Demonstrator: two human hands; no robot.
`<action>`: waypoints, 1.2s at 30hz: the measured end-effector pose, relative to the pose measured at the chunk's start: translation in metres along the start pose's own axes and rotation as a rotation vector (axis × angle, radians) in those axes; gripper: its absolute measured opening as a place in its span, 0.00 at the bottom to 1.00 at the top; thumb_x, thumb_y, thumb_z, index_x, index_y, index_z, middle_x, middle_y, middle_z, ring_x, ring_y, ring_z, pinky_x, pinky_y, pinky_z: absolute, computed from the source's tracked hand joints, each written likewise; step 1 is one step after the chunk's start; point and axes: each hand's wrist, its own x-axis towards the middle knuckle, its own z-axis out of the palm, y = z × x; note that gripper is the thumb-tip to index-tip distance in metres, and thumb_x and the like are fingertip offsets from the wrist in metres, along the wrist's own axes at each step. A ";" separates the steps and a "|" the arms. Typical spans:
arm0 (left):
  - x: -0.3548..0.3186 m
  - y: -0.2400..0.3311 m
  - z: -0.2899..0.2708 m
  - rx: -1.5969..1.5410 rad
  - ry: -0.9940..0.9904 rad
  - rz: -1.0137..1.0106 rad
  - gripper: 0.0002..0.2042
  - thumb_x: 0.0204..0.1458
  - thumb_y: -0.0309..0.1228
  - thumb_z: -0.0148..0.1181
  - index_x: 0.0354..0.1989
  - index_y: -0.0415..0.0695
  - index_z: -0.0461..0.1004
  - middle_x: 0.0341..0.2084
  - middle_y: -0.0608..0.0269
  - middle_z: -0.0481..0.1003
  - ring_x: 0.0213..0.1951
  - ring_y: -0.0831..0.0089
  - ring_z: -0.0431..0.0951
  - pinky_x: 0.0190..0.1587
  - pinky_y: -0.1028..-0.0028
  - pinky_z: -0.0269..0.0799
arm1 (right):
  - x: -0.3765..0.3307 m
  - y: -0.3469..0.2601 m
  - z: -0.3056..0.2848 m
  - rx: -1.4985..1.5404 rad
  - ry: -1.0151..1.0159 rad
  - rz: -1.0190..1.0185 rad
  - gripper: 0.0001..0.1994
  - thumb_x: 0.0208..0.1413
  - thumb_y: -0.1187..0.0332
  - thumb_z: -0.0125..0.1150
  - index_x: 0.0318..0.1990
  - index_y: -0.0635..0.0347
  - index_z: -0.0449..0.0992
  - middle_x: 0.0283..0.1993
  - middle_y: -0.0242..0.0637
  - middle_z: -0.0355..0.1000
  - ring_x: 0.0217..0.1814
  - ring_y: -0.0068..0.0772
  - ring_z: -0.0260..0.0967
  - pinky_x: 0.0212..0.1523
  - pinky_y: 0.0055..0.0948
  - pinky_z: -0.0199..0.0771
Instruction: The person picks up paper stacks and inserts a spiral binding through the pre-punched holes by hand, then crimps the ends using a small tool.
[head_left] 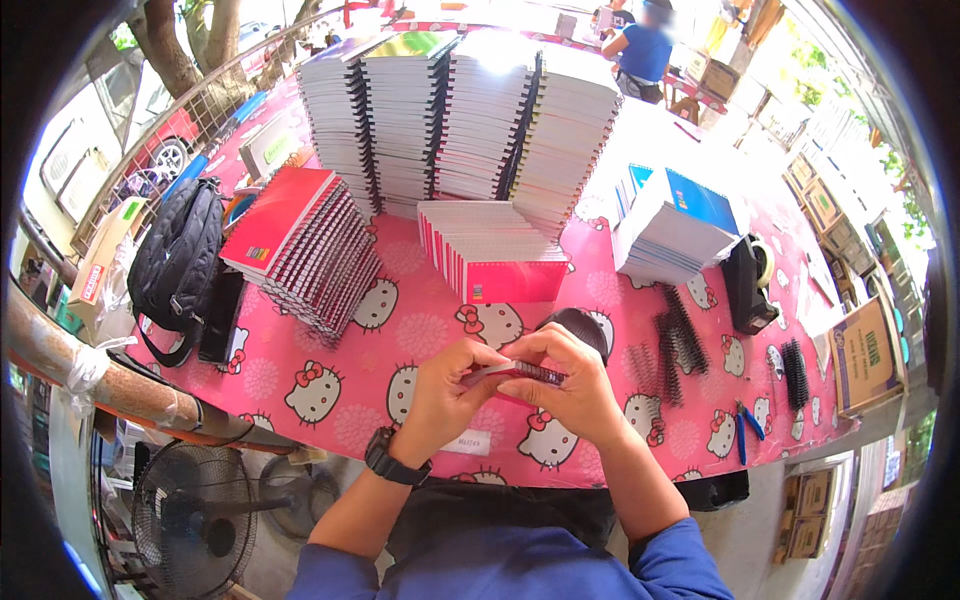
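Pinching notebook (538,372) in two-handed grip (582,388)

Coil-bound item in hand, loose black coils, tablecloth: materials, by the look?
Coil-bound item: probably paper, from the thin pale edge; its dark binding could be plastic or coated wire.
Loose black coils: plastic or coated wire; fine dark loops, can't tell which.
Tablecloth: perhaps vinyl; smooth-looking printed pink sheet, but fabric isn't ruled out.
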 end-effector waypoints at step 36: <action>0.067 0.035 -0.235 0.561 0.768 0.174 0.15 0.48 0.37 0.65 0.36 0.36 0.76 0.33 0.61 0.75 0.36 0.78 0.73 0.35 0.79 0.67 | 0.256 0.034 0.166 0.002 0.357 -0.417 0.08 0.57 0.70 0.52 0.37 0.66 0.73 0.29 0.31 0.70 0.30 0.21 0.63 0.32 0.25 0.64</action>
